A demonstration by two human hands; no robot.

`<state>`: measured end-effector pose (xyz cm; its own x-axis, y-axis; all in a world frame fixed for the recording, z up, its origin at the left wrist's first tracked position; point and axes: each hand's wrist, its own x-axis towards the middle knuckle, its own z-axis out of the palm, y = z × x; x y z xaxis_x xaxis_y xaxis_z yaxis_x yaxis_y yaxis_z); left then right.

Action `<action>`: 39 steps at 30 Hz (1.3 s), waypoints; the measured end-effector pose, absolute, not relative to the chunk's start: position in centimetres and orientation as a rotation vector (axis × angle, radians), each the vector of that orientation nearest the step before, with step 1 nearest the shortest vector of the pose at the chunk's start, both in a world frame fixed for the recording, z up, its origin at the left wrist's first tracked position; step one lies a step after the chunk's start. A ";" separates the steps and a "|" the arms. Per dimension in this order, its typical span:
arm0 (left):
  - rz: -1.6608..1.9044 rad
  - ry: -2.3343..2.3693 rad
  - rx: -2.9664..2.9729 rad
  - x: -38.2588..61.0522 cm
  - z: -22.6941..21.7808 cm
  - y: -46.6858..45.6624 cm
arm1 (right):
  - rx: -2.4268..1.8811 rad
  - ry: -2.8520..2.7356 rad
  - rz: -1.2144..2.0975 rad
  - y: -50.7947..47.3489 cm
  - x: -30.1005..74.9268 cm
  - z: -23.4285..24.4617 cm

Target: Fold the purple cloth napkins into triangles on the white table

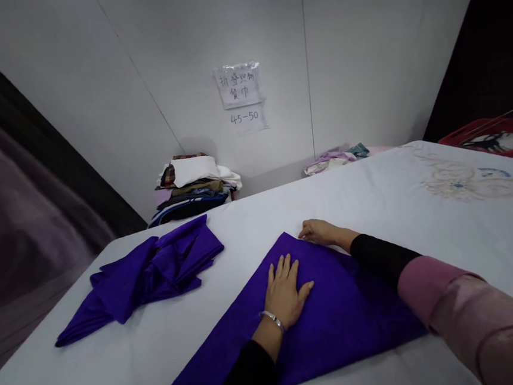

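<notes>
A purple cloth (339, 317), folded over into a large pointed shape, lies on the white-covered table. Flat on its upper part rests my left hand (286, 295), fingers spread and a bracelet at the wrist. Just right of the cloth's far corner, my right hand (323, 231) has its fingers curled together in a pinch at the edge. Part of that edge runs under my right forearm and is hidden. To the left lies a second bunch of purple cloth (142, 274), crumpled with several pointed ends, and neither hand touches it.
A stack of folded clothes (195, 186) stands behind the table's far edge, with more fabric (334, 158) farther right. A red basket (489, 133) is at the far right. A handwritten paper sign (239, 89) hangs on the grey wall. Embroidery marks the tablecloth (457, 184).
</notes>
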<state>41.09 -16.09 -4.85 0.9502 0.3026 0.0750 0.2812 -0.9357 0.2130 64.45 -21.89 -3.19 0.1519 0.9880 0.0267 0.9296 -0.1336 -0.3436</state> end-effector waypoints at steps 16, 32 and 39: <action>0.177 0.437 2.903 40.9 -5.0 -15.9 | -2.222 -1.597 0.066 -24.2 68.3 -4.1; 0.142 0.449 2.890 40.8 -4.9 -15.8 | -2.026 -2.036 0.179 -21.4 64.4 -4.1; 0.138 0.453 2.892 40.8 -5.1 -15.8 | -2.262 -1.653 0.028 -23.0 67.3 -4.3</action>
